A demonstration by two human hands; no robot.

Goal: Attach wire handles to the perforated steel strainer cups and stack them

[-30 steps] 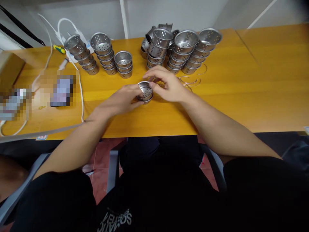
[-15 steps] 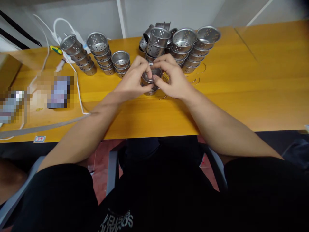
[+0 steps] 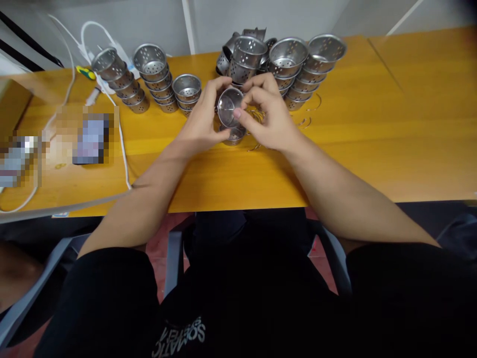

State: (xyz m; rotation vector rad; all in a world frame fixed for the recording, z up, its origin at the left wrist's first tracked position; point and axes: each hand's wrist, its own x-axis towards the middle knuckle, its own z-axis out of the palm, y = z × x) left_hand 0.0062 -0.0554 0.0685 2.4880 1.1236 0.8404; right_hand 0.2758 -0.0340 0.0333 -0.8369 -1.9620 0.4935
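Head view, quick one: where's the cup (image 3: pixel 228 119)?

Between the hands, tilted, mouth towards the camera, just over a lower cup (image 3: pixel 233 137). Can't tell if the two touch.

Left hand (image 3: pixel 203 117)?

Clamped on the cup: fingers round the far left side, thumb low at the near side.

And the right hand (image 3: pixel 270 114)?

Curled at the right rim, thumb and forefinger tips close together. A thin bright line crosses the cup's inside there. Wire or glint, can't tell, so can't say what's pinched.

Handling?

My guess: light, thin stiff metal, a bit slick. Not fragile, though a hard squeeze might bend the rim. Take it by the outer wall just under the rim; the holes should give some grip.

Around it?

Copper-coloured wires (image 3: pixel 319 102) on the counter (image 3: pixel 383 149), beside and partly behind the right hand. Left stack (image 3: pixel 151 64), short stack (image 3: pixel 186 88), leaning stack (image 3: pixel 115 74) off to the left. Heap (image 3: pixel 246 57) behind the hands, two right stacks (image 3: pixel 288 57) next to it.

Further out?

Far left: yellow-green handle (image 3: pixel 86 73), white cable (image 3: pixel 123 149), box (image 3: pixel 15 104), pixelated phone-like thing (image 3: pixel 93 139). Done.
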